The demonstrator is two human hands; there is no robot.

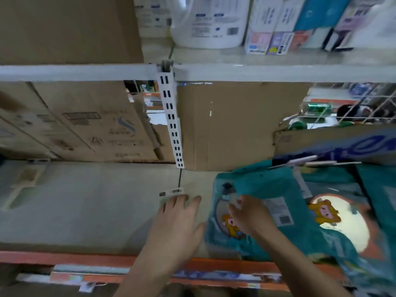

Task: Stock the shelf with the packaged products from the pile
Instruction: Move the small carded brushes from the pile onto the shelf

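Fingers [235,207] of right hand [251,218] grip teal package [278,185] — flat, top pointing rearward.

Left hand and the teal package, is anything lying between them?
Nothing in the head view: left hand sits close beside the teal package, over bare shelf.

A shop: metal shelving [278,72] stacked with cartons [90,125] (detergent jug [209,22] above).

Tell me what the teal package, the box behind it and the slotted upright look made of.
The teal package: likely soft plastic film, printed, slightly glossy; it wrinkles and folds. The box: matte brown cardboard, creased along fold lines. The slotted upright: probably white-painted metal, with punched slots.
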